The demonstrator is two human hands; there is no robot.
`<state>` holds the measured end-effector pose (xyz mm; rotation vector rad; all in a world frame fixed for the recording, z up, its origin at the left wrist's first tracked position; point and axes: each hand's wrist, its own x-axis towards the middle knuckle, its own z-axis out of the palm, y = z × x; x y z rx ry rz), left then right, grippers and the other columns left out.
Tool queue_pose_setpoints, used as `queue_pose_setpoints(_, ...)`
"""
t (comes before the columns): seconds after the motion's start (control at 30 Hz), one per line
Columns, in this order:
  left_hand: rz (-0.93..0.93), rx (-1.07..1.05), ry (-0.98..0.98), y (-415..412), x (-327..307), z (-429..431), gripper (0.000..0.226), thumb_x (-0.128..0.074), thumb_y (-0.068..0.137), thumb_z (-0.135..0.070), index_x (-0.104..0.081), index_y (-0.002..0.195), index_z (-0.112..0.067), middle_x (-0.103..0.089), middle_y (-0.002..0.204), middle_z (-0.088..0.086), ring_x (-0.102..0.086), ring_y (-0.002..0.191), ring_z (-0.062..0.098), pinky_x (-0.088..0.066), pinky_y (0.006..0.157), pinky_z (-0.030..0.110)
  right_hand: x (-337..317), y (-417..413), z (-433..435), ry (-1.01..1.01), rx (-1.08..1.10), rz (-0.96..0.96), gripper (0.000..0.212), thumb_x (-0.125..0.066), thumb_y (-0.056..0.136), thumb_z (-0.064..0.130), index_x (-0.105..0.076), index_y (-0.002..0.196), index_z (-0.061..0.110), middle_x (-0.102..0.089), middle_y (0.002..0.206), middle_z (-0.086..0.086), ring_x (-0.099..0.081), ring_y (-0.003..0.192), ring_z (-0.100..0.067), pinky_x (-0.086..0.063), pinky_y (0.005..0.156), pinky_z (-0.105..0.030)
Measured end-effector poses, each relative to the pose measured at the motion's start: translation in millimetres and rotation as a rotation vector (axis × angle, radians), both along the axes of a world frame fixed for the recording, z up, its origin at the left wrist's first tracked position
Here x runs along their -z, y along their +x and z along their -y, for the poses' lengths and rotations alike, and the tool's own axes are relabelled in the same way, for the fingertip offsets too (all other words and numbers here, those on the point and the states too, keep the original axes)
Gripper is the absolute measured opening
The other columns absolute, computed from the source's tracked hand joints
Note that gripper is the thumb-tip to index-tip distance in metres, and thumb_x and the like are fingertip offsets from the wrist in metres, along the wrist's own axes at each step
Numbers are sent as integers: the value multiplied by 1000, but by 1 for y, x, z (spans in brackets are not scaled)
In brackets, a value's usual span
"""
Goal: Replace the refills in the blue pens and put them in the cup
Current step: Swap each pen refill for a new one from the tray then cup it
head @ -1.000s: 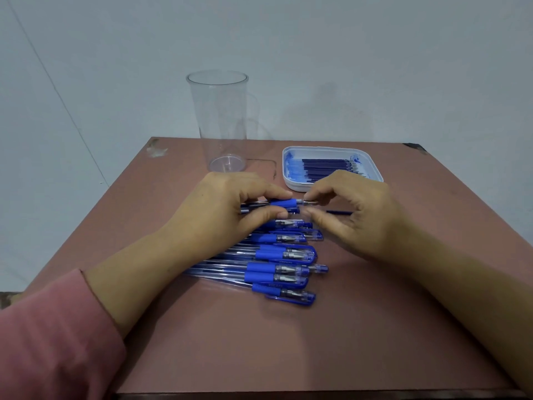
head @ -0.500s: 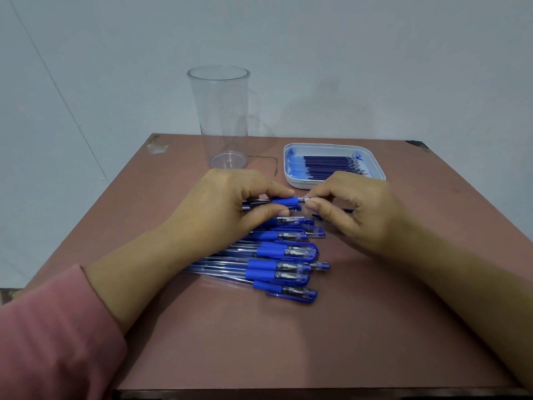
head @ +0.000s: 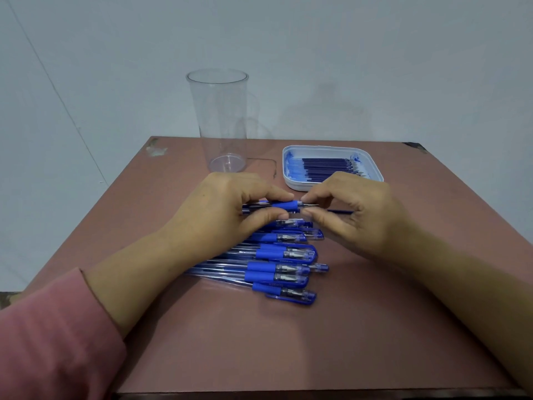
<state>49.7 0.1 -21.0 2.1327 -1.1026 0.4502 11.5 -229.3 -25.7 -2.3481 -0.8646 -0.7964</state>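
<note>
Head view: one blue pen (head: 284,205) gripped just above the pile of pens (head: 284,268) on the table (head: 288,347).
Pinched at its blue sleeve by the left hand (head: 219,215), at its metal tip by the right hand (head: 359,216); farther back, upright clear cup (head: 222,119) and white tray (head: 376,171) of refills (head: 326,168).

The left hand (head: 227,209) grips a blue pen (head: 284,205) by its barrel while the right hand (head: 354,209) pinches its tip; capped pens (head: 284,265) lie mid-table (head: 375,327), a clear cup (head: 222,122) and refill tray (head: 375,168) near the far edge
</note>
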Motion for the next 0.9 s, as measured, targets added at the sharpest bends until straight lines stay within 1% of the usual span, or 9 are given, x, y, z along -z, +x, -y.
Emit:
queue_pose_setpoints(0.07,17,-2,12,0,1,0,23,-75,83,-31,-74,106,-29,-62,86,-30,-61,80,-9,-44,70,7,0,1,-1,-4,1,-6,6,-68,88,15,-70,91,11,-65,81,3,-57,74,-5,-46,69,-17)
queue_pose_setpoints(0.13,16,-8,11,0,2,1,24,-73,82,-37,-74,105,-30,-64,84,-27,-61,79,-8,-47,68,11,0,1,-1,6,7,-26,7,-65,90,17,-70,89,12,-65,79,4,-56,72,-6,-46,67,-18)
queue_pose_setpoints(0.27,-7,-25,-16,0,2,0,23,-72,82,-35,-74,104,-34,-70,88,-18,-64,80,-2,-50,69,19,-1,0,0,24,8,-50,11,-70,85,17,-71,96,12,-63,83,11,-59,76,-4,-45,71,-12)
queue_pose_setpoints(0.33,-8,-28,-12,0,2,0,23,-73,81,-34,-74,104,-33,-70,87,-17,-64,79,-1,-50,68,17,0,0,-1,19,19,-45,10,-71,85,15,-70,94,12,-60,82,12,-58,74,-5,-45,70,-13)
queue_pose_setpoints(0.43,-4,-33,2,0,2,1,23,-77,81,-33,-75,103,-31,-69,85,-19,-63,78,-2,-48,68,13,0,1,-2,-1,24,-64,5,-67,88,17,-69,92,13,-63,81,8,-57,74,-5,-45,68,-14)
queue_pose_setpoints(0.57,-18,-53,4,1,1,-1,21,-77,81,-31,-74,103,-32,-66,86,-26,-63,81,-4,-47,70,10,-6,-2,11,30,71,-187,21,-70,82,28,-67,100,17,-63,87,13,-60,84,-2,-45,74,-8)
queue_pose_setpoints(0.67,26,-63,22,3,-1,-4,27,-73,83,-21,-72,107,-33,-63,92,-31,-63,85,-5,-48,75,10,-7,-4,30,-108,144,-246,22,-70,77,37,-67,94,24,-61,85,15,-59,81,-2,-46,70,-11)
queue_pose_setpoints(0.77,43,-59,45,6,-2,-7,32,-72,84,-14,-71,110,-32,-60,93,-34,-63,85,-6,-48,75,10,-6,-5,42,-243,217,-323,22,-73,74,47,-67,88,31,-56,80,19,-54,79,1,-37,65,-9)
queue_pose_setpoints(0.9,55,-29,43,9,-1,-9,30,-71,86,-19,-71,113,-32,-59,93,-35,-61,87,-10,-44,77,7,-3,-3,37,-297,252,-391,17,-70,79,44,-71,89,30,-53,79,16,-51,74,5,-31,63,-8)
